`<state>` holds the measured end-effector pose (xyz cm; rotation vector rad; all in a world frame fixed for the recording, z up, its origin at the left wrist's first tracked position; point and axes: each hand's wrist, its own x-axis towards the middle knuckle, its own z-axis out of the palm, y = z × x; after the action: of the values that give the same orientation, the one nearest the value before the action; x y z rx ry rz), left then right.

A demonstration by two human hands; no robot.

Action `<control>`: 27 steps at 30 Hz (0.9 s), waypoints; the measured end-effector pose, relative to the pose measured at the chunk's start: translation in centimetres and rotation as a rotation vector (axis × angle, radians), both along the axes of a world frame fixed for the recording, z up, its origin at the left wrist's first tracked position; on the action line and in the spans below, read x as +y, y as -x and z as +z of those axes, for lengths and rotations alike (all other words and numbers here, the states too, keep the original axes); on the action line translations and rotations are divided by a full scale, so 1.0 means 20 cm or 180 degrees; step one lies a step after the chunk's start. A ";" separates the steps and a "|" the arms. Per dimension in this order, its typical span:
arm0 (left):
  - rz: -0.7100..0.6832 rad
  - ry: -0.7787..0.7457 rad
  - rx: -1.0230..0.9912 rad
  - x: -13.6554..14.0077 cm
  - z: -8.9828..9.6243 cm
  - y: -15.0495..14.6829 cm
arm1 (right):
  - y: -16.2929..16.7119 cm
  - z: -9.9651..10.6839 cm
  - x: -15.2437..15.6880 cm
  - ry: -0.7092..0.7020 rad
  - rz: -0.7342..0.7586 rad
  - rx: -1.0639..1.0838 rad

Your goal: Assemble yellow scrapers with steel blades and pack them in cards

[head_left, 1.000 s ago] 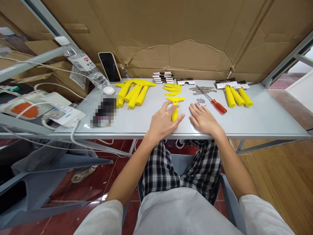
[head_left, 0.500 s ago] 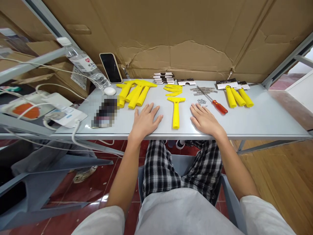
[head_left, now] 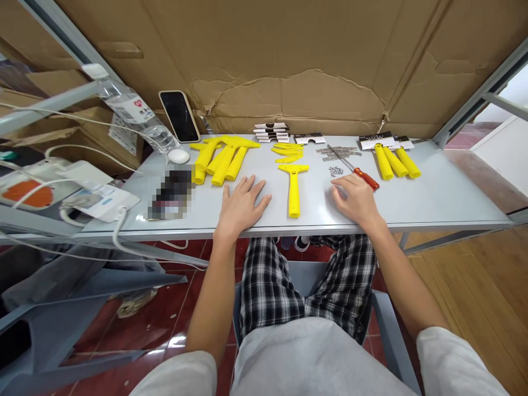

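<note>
My left hand (head_left: pixel 241 206) lies flat on the table with its fingers spread, holding nothing. My right hand (head_left: pixel 355 199) is at the right of the small screws (head_left: pixel 335 171), its fingers loosely bent and the thumb apart. Its fingertips come close to a screwdriver (head_left: pixel 365 179) with a red handle; whether they touch it I cannot tell. Between my hands lies a yellow T-shaped scraper handle (head_left: pixel 293 192). Behind it are several thin yellow plastic pieces (head_left: pixel 287 151). Thin grey metal blades (head_left: pixel 338 153) lie partly under the screwdriver's shaft.
Several yellow scraper handles (head_left: pixel 225 162) are piled at left, near a blurred-out object (head_left: pixel 171 192). Yellow tubular grips (head_left: pixel 396 162) with black-and-white cards stand at right. Folded cards (head_left: pixel 271 132), a phone (head_left: pixel 179 116), a water bottle (head_left: pixel 132 110) and power strips with cables (head_left: pixel 105 198) are also around.
My right hand has lifted from lying flat, shifted right towards the screwdriver and bent its fingers. My left hand stays flat in place. The view has moved slightly.
</note>
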<state>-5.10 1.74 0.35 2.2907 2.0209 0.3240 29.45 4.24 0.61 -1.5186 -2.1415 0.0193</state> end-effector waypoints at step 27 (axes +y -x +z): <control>-0.0060 -0.0031 -0.0035 0.00 0.00 0.00 | -0.46 -0.07 0.27 -0.0127 -0.1258 -0.0242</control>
<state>-5.08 1.64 0.33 2.3068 1.9959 0.3454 38.65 9.57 -0.83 -1.9173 -1.8478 -0.2197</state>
